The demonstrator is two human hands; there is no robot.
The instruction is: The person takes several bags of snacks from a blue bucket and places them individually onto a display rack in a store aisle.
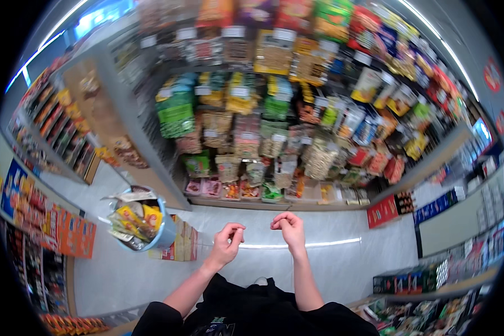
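Observation:
My left hand (pixel 227 245) hovers over the pale floor with its fingers loosely bent and a gap beside the thumb. Level with it, my right hand (pixel 292 231) is also raised, fingers curved inward. I see nothing held in either one, and they are apart from each other. In front stands a snack rack (pixel 292 206) hung with several rows of packets. Among these are green bags (pixel 176 113), yellow-topped bags (pixel 240 94) and clear packs of pale pieces (pixel 319 159). Left of my left hand is a light blue bin (pixel 166 229) filled with yellow and silvery packets (pixel 134 218).
Printed cartons (pixel 185 241) stand on the floor beside the bin. A red box (pixel 382 212) sits at the rack's right corner. Stocked shelves (pixel 407 279) line the lower right, with orange boxes (pixel 73 233) on the left. The rack's side panel (pixel 151 168) juts forward.

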